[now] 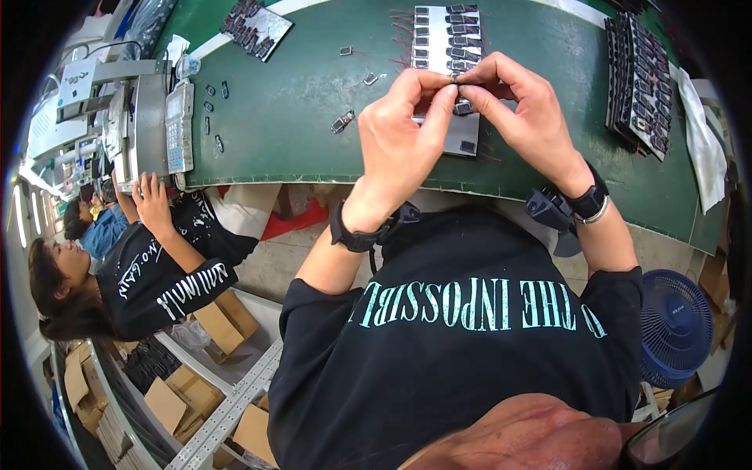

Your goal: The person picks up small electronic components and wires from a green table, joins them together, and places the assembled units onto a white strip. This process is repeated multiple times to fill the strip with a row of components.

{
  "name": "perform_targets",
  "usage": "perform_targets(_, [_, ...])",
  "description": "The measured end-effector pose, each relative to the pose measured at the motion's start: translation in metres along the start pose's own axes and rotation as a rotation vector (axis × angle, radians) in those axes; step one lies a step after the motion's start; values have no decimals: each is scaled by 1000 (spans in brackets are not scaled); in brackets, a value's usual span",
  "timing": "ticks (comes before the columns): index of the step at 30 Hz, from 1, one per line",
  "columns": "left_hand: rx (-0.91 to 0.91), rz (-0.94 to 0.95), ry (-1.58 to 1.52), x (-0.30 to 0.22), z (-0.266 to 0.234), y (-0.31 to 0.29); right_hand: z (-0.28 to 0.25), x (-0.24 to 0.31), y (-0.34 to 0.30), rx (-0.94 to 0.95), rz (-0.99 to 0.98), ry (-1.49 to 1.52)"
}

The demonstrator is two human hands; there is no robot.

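Pinching a small dark part (455, 79) between thumbs and index fingers, the left hand (403, 129) and the right hand (521, 110) meet above a white board (438, 39) on the far half of the green desk (298, 117); the part is mostly hidden by the fingertips, so its exact shape cannot be told. The board carries two columns of small dark modules (462, 41), thin red wires sticking out past its left and right edges, and the hands cover some of its near end. Left of the hands, three loose modules (343, 121) lie apart from one another, and farther left four little black pieces (219, 143) sit near a grey keypad unit (179, 129). Toward the far left, a second board (272, 33) bears a cluster of modules; at the far right stand tightly packed rows of boards (638, 86) full of similar ones, just beside a white cloth (703, 141) draped over the desk's right side. A co-worker (153, 205) is at the left, one hand by the keypad unit.
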State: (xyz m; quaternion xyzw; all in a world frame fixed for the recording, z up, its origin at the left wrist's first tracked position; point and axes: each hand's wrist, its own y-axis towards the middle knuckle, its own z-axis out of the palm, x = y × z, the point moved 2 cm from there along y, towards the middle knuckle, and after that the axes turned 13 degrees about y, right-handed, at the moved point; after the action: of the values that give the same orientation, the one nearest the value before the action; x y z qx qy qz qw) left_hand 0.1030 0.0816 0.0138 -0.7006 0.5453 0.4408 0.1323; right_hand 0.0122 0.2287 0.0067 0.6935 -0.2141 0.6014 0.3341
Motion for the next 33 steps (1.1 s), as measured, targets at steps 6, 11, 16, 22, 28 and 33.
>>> perform_targets(6, [204, -134, 11, 5, -11, -18, -24, 22, -12, -77, -85, -294])
perform_targets(11, [204, 74, 379, -5, 7, -29, -11, 24, -59, 60, -194, -545])
perform_targets(16, [160, 160, 432, 2, 15, -21, 14, 8, -74, -19, -189, -660])
perform_targets(22, [-21, 331, 517, 10, 20, -39, 30, 0, -81, -94, -201, -720])
perform_targets(28, [-83, 365, 633, 21, 26, -59, 31, -25, -112, -74, -235, -751])
perform_targets(33, [-442, 206, 872, 94, -63, -51, 41, -25, -110, -45, -95, -681])
